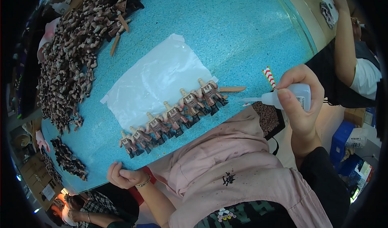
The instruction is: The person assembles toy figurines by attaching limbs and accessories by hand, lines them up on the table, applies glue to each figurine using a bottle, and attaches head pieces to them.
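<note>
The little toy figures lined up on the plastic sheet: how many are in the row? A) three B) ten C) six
C, six headless toy figures lie side by side in one slanting row along the edge of the clear plastic sheet, while the right hand holds a small squeeze bottle with its thin nozzle pointed toward the end of the row.

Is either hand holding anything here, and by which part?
The right hand grips a small glue bottle around its body, nozzle pointing left. The left hand is closed, holding nothing visible.

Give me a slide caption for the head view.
Right hand holds glue bottle beside six toy figures on a turquoise table.
</note>
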The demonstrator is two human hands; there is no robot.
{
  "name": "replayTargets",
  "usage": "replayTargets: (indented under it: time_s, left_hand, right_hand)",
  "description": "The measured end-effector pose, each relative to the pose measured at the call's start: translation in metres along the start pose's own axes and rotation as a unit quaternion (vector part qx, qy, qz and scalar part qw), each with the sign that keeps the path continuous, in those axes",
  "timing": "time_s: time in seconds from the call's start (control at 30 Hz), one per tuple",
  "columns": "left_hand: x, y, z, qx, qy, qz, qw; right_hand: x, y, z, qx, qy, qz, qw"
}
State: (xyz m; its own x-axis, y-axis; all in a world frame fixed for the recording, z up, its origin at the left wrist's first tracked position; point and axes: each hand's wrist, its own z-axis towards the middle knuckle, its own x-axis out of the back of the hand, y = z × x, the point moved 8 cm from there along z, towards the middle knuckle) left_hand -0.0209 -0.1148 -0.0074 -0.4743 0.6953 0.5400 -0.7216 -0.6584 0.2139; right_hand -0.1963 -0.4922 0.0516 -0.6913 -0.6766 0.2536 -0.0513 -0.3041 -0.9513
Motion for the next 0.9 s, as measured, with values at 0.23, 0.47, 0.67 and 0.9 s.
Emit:
replayTargets:
  time_s: [0.23,0.47,0.67,0.9]
  left_hand:
    - [0.002,-0.001,-0.001,-0.002,-0.003,-0.003,1.0]
    - [0.003,-0.003,-0.003,0.0,-0.003,-0.008,1.0]
    - [-0.004,0.001,0.0,-0.004,-0.001,-0.012,1.0]
    - [0.003,-0.003,0.006,-0.001,-0.008,0.006,1.0]
  right_hand:
    - [-0.006,0.0,0.0,0.014,-0.026,-0.024,0.999]
    - [-0.008,-0.004,0.0,0.041,-0.035,-0.045,0.998]
    - [-0.003,-0.002,0.005,0.036,-0.038,-0.039,0.998]
    - [0.006,-0.007,0.009,0.013,0.023,-0.041,0.999]
